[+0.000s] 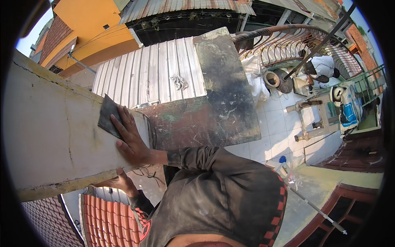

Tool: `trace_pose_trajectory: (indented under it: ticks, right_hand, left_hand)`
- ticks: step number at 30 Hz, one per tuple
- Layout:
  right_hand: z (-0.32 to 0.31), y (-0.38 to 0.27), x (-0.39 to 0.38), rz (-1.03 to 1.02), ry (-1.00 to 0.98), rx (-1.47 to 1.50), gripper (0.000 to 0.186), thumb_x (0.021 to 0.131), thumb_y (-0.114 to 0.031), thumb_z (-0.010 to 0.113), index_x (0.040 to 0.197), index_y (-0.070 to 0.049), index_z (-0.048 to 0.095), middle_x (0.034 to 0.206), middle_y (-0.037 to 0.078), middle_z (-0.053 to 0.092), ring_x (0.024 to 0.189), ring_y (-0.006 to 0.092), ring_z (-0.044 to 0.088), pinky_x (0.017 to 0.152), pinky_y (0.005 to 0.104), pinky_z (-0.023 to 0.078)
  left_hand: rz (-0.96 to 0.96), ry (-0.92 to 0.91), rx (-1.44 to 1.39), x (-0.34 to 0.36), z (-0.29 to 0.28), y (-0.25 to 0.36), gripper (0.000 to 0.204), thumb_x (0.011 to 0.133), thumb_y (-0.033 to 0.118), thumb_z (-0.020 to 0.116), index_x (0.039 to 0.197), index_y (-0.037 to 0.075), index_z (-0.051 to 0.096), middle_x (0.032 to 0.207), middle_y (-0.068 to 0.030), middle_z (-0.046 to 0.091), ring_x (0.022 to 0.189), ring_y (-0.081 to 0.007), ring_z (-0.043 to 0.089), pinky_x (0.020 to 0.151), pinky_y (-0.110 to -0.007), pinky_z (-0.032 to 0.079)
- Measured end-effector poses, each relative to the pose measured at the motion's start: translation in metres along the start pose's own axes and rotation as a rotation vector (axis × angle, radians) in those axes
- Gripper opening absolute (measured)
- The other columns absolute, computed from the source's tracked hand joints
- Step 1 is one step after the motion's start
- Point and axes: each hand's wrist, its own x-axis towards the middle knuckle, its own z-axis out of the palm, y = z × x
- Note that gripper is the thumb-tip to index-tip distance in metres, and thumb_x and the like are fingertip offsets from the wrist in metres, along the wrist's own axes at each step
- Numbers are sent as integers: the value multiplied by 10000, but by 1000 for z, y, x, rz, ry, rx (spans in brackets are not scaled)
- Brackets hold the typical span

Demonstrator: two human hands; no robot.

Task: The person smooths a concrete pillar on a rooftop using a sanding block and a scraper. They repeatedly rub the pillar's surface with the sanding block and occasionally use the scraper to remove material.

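My right hand (133, 142) lies with outstretched fingers over a dark grey sheet of sandpaper (108, 116), pressing it flat on the pale wall (49, 123). One corner of the sheet sticks out beyond the fingertips. Yellowish stains and thin cracks mark the wall's face. Lower down, my left hand (123, 183) rests along the wall's near edge, its thumb up at the edge and its fingers stretched under it. Part of those fingers is hidden by the edge.
Beyond the wall lie a corrugated metal roof (148, 70) with a crumpled cloth (179, 82) and a dark stained slab (228, 82). On the tiled balcony at right are a wooden frame (325, 123), a bucket (271, 79) and a bending person (323, 68). A pole (317, 208) leans nearby.
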Motion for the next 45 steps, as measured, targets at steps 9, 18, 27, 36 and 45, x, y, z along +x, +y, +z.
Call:
trace_pose_trajectory:
  ticks: [9,18,27,36,45]
  right_hand:
    - [-1,3,6,43,3,68,708,1049,-476,365,1600,-46,249,1669,284,35,1539,496,2,1200,630,6]
    - [0,2,2,-15,19,89,704,1054,-444,349,1593,-7,233,1653,320,48,1528,514,28,1197,633,19]
    - [2,-18,9,157,48,50,693,1035,-452,384,1607,-85,250,1672,264,59,1530,511,6,1205,640,19]
    - [10,-24,-30,169,26,-18,784,1020,-632,312,1628,-148,208,1680,244,36,1541,476,20,1213,624,45]
    - [6,-26,-93,-75,18,-96,781,897,-228,717,1574,-142,337,1629,240,241,1491,468,251,1204,583,248]
  left_hand:
    - [-79,24,-42,-11,-1,-4,1379,714,737,758,1556,-4,-46,1564,-293,89,1469,-382,207,1174,-580,245]
    - [-51,-41,39,-17,-15,-27,1451,677,590,854,1558,22,-150,1577,-253,79,1472,-374,172,1191,-550,209]
    - [199,-72,100,12,-8,18,1232,815,648,742,1580,65,-28,1570,-260,112,1459,-423,248,1199,-601,305]
    - [-12,-140,-32,-4,-26,33,1128,826,609,742,1595,126,72,1608,-229,105,1483,-437,198,1169,-649,313]
    - [78,-114,-103,-78,-59,63,657,969,393,636,1464,46,379,1460,-175,387,1365,-320,413,1099,-535,400]
